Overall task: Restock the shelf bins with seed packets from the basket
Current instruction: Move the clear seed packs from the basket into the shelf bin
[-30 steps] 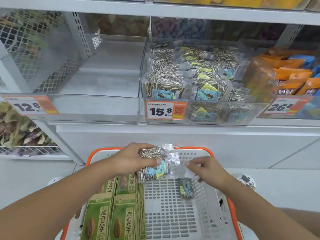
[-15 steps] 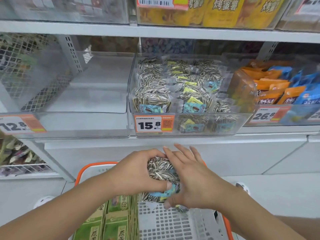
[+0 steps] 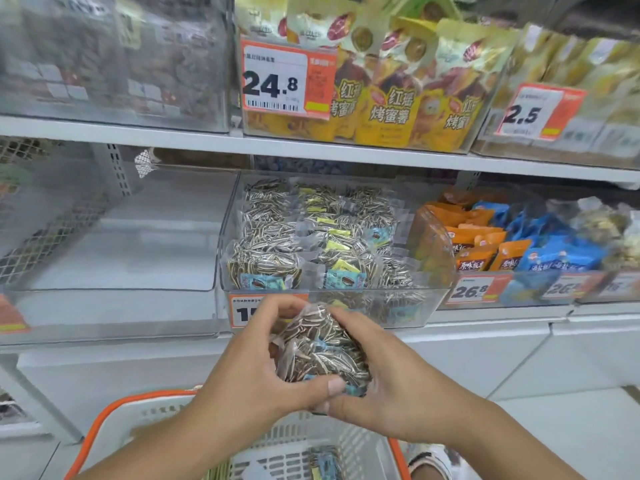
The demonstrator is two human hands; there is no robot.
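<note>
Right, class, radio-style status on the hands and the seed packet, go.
Left hand and right hand both grip seed packet. Packet held below the seed bin. Nothing blocks the way up.

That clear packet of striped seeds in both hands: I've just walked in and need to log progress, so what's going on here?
A person is restocking a shop shelf. The left hand and right hand together hold a clear plastic packet of striped sunflower seeds in a two-handed grip, raised above the white plastic basket with orange rim. The packet sits just in front of the clear plastic shelf bin already holding matching packets, not yet inside. Another packet remains in the basket.
</note>
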